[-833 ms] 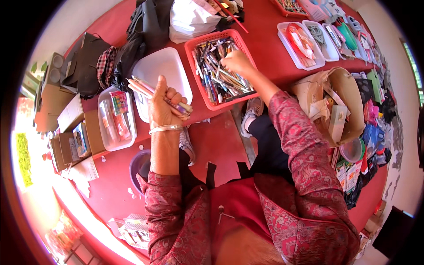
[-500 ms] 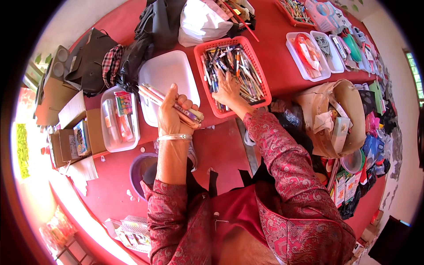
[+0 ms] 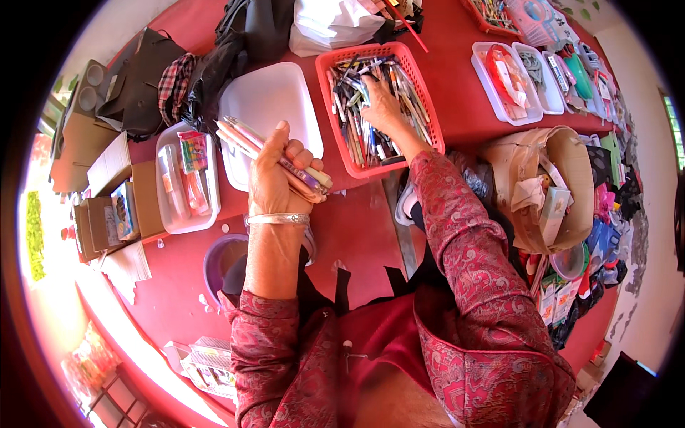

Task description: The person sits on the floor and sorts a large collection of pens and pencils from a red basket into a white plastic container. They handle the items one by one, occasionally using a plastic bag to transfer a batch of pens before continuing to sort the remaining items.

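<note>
My left hand (image 3: 275,175) is closed round a bundle of pens and pencils (image 3: 239,137), some pinkish, one purple and one cream. A silver bangle circles that wrist. To its right stands a red perforated plastic basket (image 3: 434,128) heaped with loose pens, pencils and markers (image 3: 354,132). Inside the basket, my right hand (image 3: 384,108) rests over the far middle of the heap, thumb and index finger apart and touching the pens. Its other fingertips are partly hidden. Just beyond my left hand lies a shallow white plastic tray (image 3: 275,89) with nothing in it.
A clear tub (image 3: 165,214) with packets stands left, beside open cardboard boxes (image 3: 146,196). Black bags (image 3: 143,78) and a white bag (image 3: 332,25) lie at the back. To the right are white trays (image 3: 524,114) and a torn cardboard box (image 3: 499,160). A purple bucket (image 3: 214,267) sits below.
My right hand has moved farther across the pens, toward the back of the basket, and its spread fingers have drawn in somewhat. The left hand keeps its bundle. The view has shifted slightly.
</note>
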{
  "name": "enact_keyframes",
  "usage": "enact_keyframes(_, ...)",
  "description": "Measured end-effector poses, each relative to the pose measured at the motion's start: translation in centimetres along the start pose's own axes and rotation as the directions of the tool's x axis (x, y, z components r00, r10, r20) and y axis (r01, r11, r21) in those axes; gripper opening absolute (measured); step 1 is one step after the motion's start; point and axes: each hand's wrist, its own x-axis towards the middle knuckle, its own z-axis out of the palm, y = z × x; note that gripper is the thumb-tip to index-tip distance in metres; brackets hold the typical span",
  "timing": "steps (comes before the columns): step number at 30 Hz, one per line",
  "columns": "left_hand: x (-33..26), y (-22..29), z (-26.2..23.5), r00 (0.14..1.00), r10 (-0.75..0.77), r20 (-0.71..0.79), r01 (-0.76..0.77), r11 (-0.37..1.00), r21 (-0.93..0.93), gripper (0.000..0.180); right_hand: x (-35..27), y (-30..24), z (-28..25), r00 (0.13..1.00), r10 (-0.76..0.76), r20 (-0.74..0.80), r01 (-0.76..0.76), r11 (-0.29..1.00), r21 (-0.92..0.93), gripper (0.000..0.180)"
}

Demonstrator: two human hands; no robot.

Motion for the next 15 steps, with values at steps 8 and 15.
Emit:
enact_keyframes(8,-0.3,0.3,-0.4,1.000,0.000,0.009,0.001,0.999,-0.036,0.014,1.6,3.3,-2.8,0.971,0.237,-0.018,-0.228,0.951,0.209,0.056)
enact_keyframes(15,-1.0,0.6,0.8,1.000,0.006,-0.029,-0.007,1.000,-0.027,0.017,4.4,4.0,-4.6,0.999,0.052,0.001,-0.052,0.996,0.070,0.030)
